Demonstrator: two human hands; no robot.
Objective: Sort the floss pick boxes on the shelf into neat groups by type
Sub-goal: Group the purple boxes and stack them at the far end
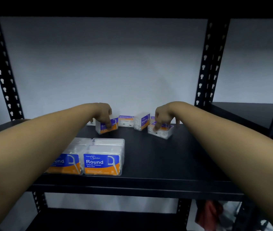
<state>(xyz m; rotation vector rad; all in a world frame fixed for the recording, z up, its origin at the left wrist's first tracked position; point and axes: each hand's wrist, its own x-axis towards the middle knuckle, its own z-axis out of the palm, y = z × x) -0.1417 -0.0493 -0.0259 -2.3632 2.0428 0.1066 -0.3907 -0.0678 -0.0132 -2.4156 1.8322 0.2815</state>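
Head view: left hand gripping an upright Smooth box at shelf rear; right hand fingers curled down onto a flat-lying box (grip unclear). Round boxes paired up front-left.

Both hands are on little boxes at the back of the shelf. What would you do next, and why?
Probably draw both boxes together: the left hand grips an upright clear blue-and-orange Smooth box, the right hand holds a flat one, while the Round boxes already sit grouped in front.
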